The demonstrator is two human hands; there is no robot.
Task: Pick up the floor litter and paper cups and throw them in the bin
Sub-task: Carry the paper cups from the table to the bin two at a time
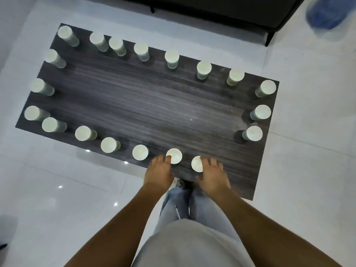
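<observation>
- paper cups ring the edge of a dark wood-grain surface (146, 105), all standing upright; the two nearest the person are the left near cup (174, 156) and the right near cup (196, 164), close together at the near edge.
- left hand (159, 171) reaches to the left near cup, fingertips at its rim on the near-left side; the fingers are loosely curved and it is hard to tell whether they have closed on the cup wall yet, so it looks like touching more than gripping.
- right hand (212, 175) sits just beside the right near cup, fingers spread and relaxed, thumb out toward the body; it holds nothing that can be seen.
- step in hand, as a judgement: taking one cup in each hand. best done by wrapping fingers and thumb round the side of each cup below the rim, not pressing on the top, since light paper cups tip or crush easily.
- lifting straight up would keep the neighbouring cup (140, 152) from being knocked; nesting cups would save trips.
- no bin is clearly in view; a blurred blue object (325, 15) at upper right cannot be identified.
- beyond the surface lies glossy white tiled floor (57, 189), and a dark sofa (221, 10) stands at the far side.
</observation>
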